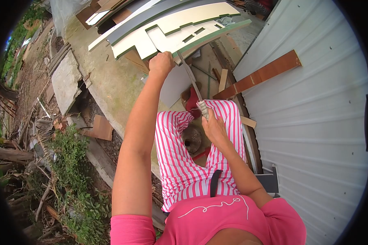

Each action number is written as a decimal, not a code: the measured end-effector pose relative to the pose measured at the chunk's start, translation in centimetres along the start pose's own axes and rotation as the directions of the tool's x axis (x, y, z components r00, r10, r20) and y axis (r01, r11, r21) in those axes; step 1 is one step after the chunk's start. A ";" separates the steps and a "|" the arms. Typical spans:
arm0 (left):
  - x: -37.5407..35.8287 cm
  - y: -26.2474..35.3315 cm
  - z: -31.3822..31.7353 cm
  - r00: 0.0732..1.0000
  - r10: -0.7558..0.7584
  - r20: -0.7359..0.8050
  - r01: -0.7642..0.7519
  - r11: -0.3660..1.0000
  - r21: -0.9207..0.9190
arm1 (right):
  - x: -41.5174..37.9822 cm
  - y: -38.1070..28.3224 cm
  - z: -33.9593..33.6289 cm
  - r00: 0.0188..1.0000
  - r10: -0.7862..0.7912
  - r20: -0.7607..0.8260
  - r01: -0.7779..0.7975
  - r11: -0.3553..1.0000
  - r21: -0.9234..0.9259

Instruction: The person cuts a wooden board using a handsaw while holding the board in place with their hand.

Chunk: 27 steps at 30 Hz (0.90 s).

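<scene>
My right hand is closed round the pale, wrapped handle of a long, narrow metal blade. The blade slopes up and away from my lap, its far end against the green edge of a cream board with cut-out notches and slots. At the board's near edge, my left hand is closed, gripping it just left of the blade tip. A long, curved green-edged strip runs along the board's near right side. Behind it rests a curved grey-faced piece.
A corrugated metal wall rises close on my right, with a reddish-brown plank leaning against it. A white sheet lies on the ground before my knees. Plants, broken slabs and wood scraps lie to the left.
</scene>
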<state>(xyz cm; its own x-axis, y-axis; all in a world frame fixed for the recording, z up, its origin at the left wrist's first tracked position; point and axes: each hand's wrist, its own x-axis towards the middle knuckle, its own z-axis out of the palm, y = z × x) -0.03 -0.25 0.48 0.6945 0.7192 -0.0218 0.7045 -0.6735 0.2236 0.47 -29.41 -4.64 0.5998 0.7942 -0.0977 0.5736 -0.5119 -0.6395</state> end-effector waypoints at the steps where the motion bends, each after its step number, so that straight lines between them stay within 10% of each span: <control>1: 0.1 0.0 0.1 1.000 0.001 -0.002 -0.001 1.000 -0.001 | 0.4 0.1 -0.1 0.999 0.002 0.032 -0.003 1.000 0.031; 27: 0.0 0.2 -0.5 0.998 -0.020 0.057 0.019 1.000 0.017 | 3.4 -0.8 -0.6 0.995 -0.097 0.025 0.094 0.989 0.111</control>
<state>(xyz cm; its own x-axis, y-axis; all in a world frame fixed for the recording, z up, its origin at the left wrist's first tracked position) 0.05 -0.36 1.03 0.6873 0.7217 -0.0816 0.7201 -0.6625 0.2063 2.35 -26.54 -4.04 0.5273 0.8480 -0.0543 0.5615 -0.3956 -0.7268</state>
